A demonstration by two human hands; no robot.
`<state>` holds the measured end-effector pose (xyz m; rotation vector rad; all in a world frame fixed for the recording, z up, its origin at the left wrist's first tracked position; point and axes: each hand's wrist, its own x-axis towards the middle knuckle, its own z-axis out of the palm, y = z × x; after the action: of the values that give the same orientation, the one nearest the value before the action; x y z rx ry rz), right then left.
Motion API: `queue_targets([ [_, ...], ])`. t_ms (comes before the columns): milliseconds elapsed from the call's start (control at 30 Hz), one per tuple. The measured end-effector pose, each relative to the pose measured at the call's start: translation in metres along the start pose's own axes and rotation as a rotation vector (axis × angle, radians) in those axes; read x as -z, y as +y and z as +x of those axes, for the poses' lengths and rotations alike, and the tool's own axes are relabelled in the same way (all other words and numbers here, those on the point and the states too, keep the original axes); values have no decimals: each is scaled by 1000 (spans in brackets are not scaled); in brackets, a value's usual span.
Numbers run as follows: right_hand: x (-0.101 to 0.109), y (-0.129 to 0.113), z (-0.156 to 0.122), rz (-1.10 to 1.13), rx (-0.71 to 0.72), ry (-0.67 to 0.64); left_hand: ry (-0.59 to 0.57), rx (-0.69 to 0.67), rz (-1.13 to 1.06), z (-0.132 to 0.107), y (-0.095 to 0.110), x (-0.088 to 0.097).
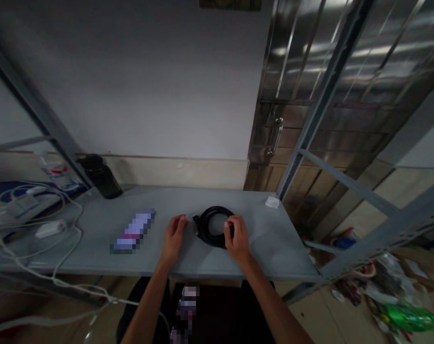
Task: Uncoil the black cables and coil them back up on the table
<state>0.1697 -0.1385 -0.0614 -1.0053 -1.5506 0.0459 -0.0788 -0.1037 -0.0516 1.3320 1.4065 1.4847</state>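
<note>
A black cable wound into a coil lies on the grey table. My right hand grips the coil's right side with its fingers curled over it. My left hand rests on the table just left of the coil, fingers curled and close to the cable's end; whether it pinches the end is unclear.
A pixelated flat object lies left of my hands. A dark bottle stands at the back left beside a slanted metal post. White cables trail over the left edge. A small white scrap lies back right. Clutter covers the floor at right.
</note>
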Motion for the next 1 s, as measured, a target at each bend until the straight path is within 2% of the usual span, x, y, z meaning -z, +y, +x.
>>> queue_targets([
  [400,0,0,1,-29,-28,-61,-27,13,-57,-1,-7,0],
  [667,1,1,1,-20,-79,13,-33,32,-60,-7,-1,1],
  [867,3,2,0,-40,-119,81,-25,37,-112,-8,-5,4],
  [1000,5,0,2,-39,-88,96,-9,58,-146,-8,-6,4],
])
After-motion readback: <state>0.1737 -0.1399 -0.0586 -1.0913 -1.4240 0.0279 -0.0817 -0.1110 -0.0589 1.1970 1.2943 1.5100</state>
